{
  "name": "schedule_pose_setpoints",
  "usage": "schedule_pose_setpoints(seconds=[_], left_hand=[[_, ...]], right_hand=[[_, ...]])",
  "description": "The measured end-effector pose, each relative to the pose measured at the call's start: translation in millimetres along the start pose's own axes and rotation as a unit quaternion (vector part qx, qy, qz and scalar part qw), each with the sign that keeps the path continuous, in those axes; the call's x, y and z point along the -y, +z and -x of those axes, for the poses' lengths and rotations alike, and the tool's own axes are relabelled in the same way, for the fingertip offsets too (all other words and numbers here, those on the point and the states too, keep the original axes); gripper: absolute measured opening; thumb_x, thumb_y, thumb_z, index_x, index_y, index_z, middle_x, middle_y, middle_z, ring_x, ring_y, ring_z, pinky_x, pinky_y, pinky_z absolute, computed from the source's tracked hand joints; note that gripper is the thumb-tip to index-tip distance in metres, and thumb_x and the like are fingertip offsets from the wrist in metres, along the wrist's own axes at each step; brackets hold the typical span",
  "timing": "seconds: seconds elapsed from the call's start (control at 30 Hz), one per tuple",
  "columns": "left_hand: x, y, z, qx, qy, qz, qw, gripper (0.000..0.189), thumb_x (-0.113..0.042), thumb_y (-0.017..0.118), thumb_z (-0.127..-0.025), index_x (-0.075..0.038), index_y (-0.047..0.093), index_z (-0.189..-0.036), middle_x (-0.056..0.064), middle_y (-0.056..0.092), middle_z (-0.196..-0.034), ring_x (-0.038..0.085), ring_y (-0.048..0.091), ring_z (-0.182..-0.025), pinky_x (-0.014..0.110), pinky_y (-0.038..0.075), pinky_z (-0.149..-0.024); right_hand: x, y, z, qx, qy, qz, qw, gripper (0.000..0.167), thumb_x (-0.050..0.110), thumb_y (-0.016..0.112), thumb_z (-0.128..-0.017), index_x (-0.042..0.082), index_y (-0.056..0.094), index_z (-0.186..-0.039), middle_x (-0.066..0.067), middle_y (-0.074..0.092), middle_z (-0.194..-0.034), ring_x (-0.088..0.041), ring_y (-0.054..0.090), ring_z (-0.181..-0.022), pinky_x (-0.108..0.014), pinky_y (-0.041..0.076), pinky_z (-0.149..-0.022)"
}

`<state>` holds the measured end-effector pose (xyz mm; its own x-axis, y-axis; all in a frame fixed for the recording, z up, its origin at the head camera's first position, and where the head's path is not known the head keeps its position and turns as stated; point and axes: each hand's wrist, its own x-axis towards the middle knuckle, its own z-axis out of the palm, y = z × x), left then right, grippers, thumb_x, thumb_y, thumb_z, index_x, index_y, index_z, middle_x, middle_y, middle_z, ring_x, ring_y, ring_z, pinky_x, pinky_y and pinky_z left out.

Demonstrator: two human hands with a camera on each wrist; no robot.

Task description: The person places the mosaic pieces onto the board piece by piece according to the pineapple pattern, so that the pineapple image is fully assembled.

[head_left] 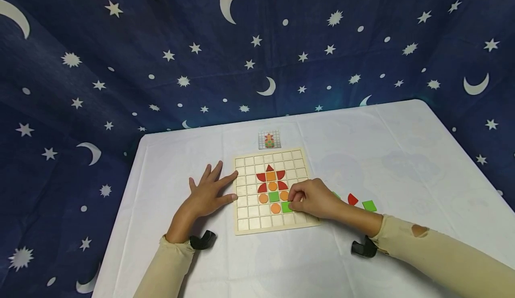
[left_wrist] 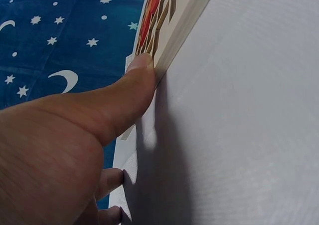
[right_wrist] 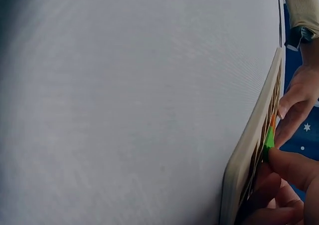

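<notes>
A wooden grid board (head_left: 247, 223) lies on the table, its squares part filled with red, orange and green tiles. My right hand (head_left: 311, 198) is over the board's lower right part, thumb and fingers pinching a green square tile (head_left: 286, 207). In the right wrist view this green tile (right_wrist: 269, 137) stands tilted at the thumb tip. Just left of it lies an orange round tile (head_left: 275, 208), and above that a green square tile (head_left: 274, 196). My left hand (head_left: 206, 196) is spread on the left, thumb (left_wrist: 134, 90) and index finger at the board's edge.
A small pattern card (head_left: 269, 140) showing a similar figure lies behind the board. Right of my right hand are a loose red quarter-round tile (head_left: 352, 199) and a green square tile (head_left: 369, 206); another green piece is partly hidden by the wrist. A starry cloth (head_left: 241, 65) hangs behind the white table.
</notes>
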<state>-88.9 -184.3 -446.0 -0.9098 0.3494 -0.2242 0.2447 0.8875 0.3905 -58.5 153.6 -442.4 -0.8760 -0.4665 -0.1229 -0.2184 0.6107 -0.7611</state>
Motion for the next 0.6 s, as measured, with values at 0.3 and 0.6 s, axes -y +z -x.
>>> schedule_pose_setpoints(seconds=[0.3, 0.6], left_hand=[[-0.1, 0.7, -0.1, -0.002, 0.000, 0.001, 1.0000, 0.072, -0.056, 0.070, -0.091, -0.036, 0.044, -0.154, 0.014, 0.012, -0.172, 0.047, 0.004, -0.158, 0.088, 0.000, -0.107], [-0.8, 0.0, -0.1, -0.002, 0.001, -0.001, 1.0000, 0.072, -0.056, 0.071, -0.090, -0.036, 0.045, -0.154, 0.015, 0.013, -0.172, 0.048, 0.005, -0.157, 0.088, 0.001, -0.106]], right_hand=[[2.9, 1.9, 1.9, -0.023, -0.004, 0.031, 0.9993, 0.012, 0.017, 0.085, -0.081, 0.022, 0.075, -0.077, 0.017, 0.064, -0.062, 0.000, 0.055, -0.062, -0.021, 0.044, -0.059], [1.2, -0.4, 5.8, -0.008, -0.012, 0.014, 0.9998, 0.016, 0.013, 0.089, -0.075, 0.019, 0.075, -0.081, 0.016, 0.067, -0.066, 0.000, 0.058, -0.062, -0.021, 0.048, -0.061]])
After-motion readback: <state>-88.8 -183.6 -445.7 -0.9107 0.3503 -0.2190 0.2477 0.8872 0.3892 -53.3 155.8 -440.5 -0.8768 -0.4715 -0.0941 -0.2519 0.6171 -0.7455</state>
